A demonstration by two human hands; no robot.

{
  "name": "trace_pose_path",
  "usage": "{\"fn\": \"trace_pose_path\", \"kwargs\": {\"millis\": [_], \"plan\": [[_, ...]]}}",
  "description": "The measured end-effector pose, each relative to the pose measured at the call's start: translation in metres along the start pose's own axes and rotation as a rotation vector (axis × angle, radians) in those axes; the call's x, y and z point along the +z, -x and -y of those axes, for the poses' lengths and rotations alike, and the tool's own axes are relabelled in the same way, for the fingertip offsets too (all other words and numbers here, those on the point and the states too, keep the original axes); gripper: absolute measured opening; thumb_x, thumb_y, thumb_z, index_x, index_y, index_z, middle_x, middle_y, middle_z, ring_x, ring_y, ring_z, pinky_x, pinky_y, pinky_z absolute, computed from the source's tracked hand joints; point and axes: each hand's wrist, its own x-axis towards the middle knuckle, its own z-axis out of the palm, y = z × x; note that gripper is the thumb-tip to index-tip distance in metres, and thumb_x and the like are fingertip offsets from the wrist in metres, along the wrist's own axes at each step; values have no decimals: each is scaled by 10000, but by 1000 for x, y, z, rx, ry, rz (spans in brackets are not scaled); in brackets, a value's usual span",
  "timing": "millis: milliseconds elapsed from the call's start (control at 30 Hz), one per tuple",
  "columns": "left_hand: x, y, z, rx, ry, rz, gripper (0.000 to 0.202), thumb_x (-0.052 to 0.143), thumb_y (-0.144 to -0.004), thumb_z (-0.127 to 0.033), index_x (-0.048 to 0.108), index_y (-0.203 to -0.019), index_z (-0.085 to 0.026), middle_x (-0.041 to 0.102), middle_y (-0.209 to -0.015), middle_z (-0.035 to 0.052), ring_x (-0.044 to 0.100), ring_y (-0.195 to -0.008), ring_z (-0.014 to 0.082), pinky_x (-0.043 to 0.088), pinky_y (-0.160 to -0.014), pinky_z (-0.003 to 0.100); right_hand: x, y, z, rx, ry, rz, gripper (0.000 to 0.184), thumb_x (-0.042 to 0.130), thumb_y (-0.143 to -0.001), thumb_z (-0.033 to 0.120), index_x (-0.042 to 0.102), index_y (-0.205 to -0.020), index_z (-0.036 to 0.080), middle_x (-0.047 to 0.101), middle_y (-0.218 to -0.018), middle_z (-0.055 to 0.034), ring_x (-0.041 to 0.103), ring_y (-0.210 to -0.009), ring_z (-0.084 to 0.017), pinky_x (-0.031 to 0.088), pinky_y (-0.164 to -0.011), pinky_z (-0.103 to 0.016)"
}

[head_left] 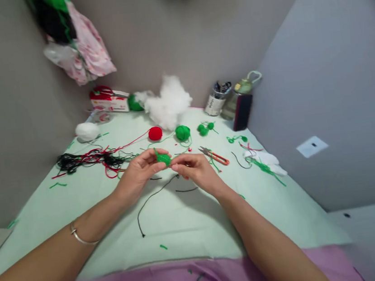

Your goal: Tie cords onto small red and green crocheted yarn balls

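A small green crocheted piece is pinched between the thumb and fingers of my left hand, above the middle of the table. My right hand is closed, its thumb and fingertips together at the piece's right edge. Whatever lies between those fingertips is too small to make out. A black cord curves over the cloth below both hands. Just right of my right hand lie orange-handled thread snips. Beyond the hands sit a red yarn ball and a green yarn ball.
Tangled black and red yarn lies left, near a white yarn ball. White stuffing stands at the back beside red scissors on a box. A pen cup, bottle and phone stand back right.
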Motion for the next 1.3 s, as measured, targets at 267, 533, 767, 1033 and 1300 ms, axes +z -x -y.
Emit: {"fn": "trace_pose_path", "kwargs": {"millis": [267, 533, 767, 1033, 1300], "plan": [[-2, 2, -3, 0, 131, -36, 301, 856, -709, -254, 719, -968, -184, 704, -974, 20, 630, -943, 155, 460, -901, 295, 9, 6, -4, -3, -70, -32, 155, 746, -820, 346, 782, -880, 208, 580, -675, 11, 456, -543, -89, 370, -514, -254], [3, 5, -4, 9, 168, 30, 277, 864, -700, -240, 682, -899, -174, 691, -900, 1, 629, -884, 137, 461, -879, 293, 23, 10, -7, 1, -194, -81, 174, 763, -817, 343, 681, -794, 192, 519, -570, 46, 435, -509, -85, 364, -499, -237], [11, 7, -2, 72, 162, -10, 292, 859, -705, -262, 674, -917, -184, 661, -893, -7, 607, -885, 143, 455, -887, 311, 25, 11, 2, -4, -174, -90, 228, 747, -837, 374, 629, -777, 188, 526, -603, 47, 451, -519, -82, 380, -517, -234], [2, 4, -13, 53, 208, 43, 301, 808, -793, -321, 712, -1054, -207, 679, -1119, 53, 615, -1038, 180, 474, -910, 293, 9, 5, 8, 17, -34, -76, 196, 801, -758, 372, 722, -753, 193, 573, -721, 9, 469, -616, -108, 404, -601, -272], [-10, 0, -26, 80, 245, -86, 271, 747, -861, -397, 716, -990, -161, 447, -639, -56, 414, -555, 58, 358, -542, 185, 12, 3, -2, 59, -226, -95, 184, 814, -742, 337, 707, -742, 188, 525, -646, 32, 432, -579, -91, 344, -574, -257]]}}
